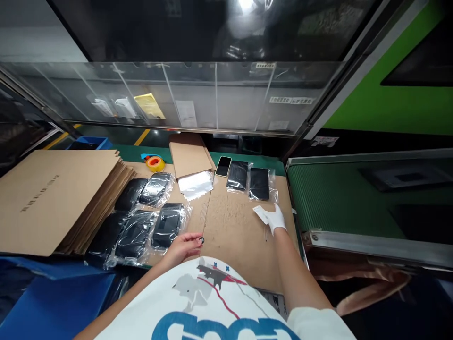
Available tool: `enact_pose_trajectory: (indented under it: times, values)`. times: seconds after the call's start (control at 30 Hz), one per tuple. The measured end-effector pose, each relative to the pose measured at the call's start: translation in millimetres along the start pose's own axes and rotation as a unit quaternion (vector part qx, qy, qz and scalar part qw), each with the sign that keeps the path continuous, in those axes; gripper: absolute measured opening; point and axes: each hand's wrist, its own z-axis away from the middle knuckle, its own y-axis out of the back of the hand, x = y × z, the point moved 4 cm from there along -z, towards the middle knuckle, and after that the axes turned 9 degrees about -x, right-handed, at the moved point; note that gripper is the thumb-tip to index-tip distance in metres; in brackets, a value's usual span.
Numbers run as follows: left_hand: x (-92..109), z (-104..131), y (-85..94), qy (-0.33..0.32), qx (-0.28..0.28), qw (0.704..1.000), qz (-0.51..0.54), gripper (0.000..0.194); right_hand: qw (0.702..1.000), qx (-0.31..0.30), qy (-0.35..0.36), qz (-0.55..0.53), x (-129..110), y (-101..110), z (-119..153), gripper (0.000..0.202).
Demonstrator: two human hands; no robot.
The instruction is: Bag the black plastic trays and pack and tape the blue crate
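Observation:
My left hand [184,246] is bare and pinches a small round black object [201,240] beside the bagged black items. A white glove covers my right hand [275,219], which holds a small white card or packet [261,214] over the cardboard. Just beyond it lies a black item in a clear bag [259,184], with another bagged black item [237,176] to its left. Several more black items in clear plastic [167,225] cover the left part of the cardboard sheet [230,231].
Stacked flat cardboard [56,193] stands at the left. Toward the back are yellow tape [155,163], a brown cardboard piece [189,155], silvery bags [196,184] and a phone [223,166]. A green conveyor [329,193] runs at the right, below clear bins [233,101].

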Motion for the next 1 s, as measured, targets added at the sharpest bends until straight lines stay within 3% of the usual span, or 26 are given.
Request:
enact_pose_trajectory:
  times: [0.17, 0.3, 0.43, 0.57, 0.67, 0.77, 0.83, 0.9, 1.0]
  values:
    - [1.6, -4.9, -10.5, 0.02, -0.008, 0.997, 0.068, 0.025, 0.986, -0.101, -0.052, -0.119, -3.1, -45.7, 44.1, 0.072]
    - [21.5, -11.3, -24.2, -0.017, -0.086, 0.996, 0.023, 0.028, 0.974, -0.126, -0.043, -0.181, -31.7, -75.4, 91.7, 0.073]
    - [33.4, -14.0, -46.1, 0.01, -0.171, 0.978, -0.119, 0.034, 0.976, -0.101, 0.002, -0.193, -65.9, -86.0, 123.4, 0.059]
    - [37.7, -14.0, -70.3, 0.024, -0.187, 0.942, -0.279, 0.039, 0.973, -0.012, 0.03, -0.227, -74.2, -83.9, 145.3, 0.053]
    - [37.1, -17.3, -92.2, -0.016, -0.19, 0.905, -0.38, 0.04, 0.931, 0.078, -0.006, -0.357, -50.6, -81.1, 167.0, 0.063]
    - [21.6, -24.9, -120.9, -0.059, -0.218, 0.858, -0.461, 0.039, 0.874, 0.065, -0.045, -0.479, -16.2, -85.9, 197.6, 0.059]
    - [-1.1, -31.4, -145.2, -0.069, -0.258, 0.817, -0.512, 0.035, 0.849, 0.059, -0.063, -0.521, 9.3, -85.1, 220.6, 0.044]
    - [-32.4, -37.7, -172.0, -0.052, -0.296, 0.778, -0.551, 0.034, 0.832, 0.098, -0.09, -0.539, 38.5, -76.9, 242.2, 0.039]
    - [-81.9, -43.6, -214.1, -0.013, -0.334, 0.752, -0.569, 0.035, 0.82, 0.174, -0.155, -0.523, 83.7, -55.6, 267.4, 0.028]
